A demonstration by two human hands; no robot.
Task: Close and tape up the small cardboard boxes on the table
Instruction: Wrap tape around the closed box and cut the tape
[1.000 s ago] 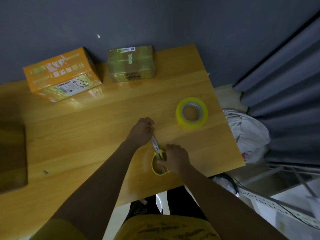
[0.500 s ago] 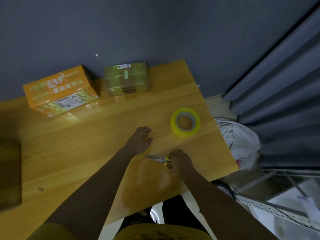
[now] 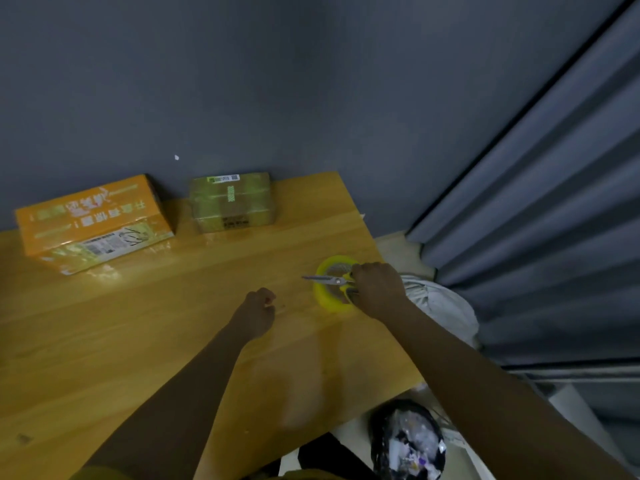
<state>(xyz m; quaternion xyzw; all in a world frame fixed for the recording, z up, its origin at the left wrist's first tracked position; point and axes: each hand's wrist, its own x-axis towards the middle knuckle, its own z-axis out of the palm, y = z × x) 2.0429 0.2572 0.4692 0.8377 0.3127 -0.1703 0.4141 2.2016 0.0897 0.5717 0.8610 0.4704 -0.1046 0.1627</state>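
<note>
Two closed boxes stand at the back of the wooden table (image 3: 104, 341) against the wall: an orange printed box (image 3: 91, 221) on the left and a smaller brown box (image 3: 232, 200) wrapped in glossy tape beside it. A yellow tape roll (image 3: 329, 297) lies near the table's right edge. My right hand (image 3: 379, 289) grips yellow-handled scissors (image 3: 329, 279) and holds them over the roll, blades pointing left. My left hand (image 3: 258, 311) rests on the table to the left of the roll, fingers curled, holding nothing.
A grey wall runs behind the table and a grey curtain (image 3: 554, 202) hangs on the right. On the floor right of the table lie a white bag (image 3: 446, 306) and a black-lined bin (image 3: 408, 441) full of scraps.
My right hand has carried the scissors from the table's front edge up and right to above the tape roll. The left hand let go of the blades and stayed put. The camera tilted up.
</note>
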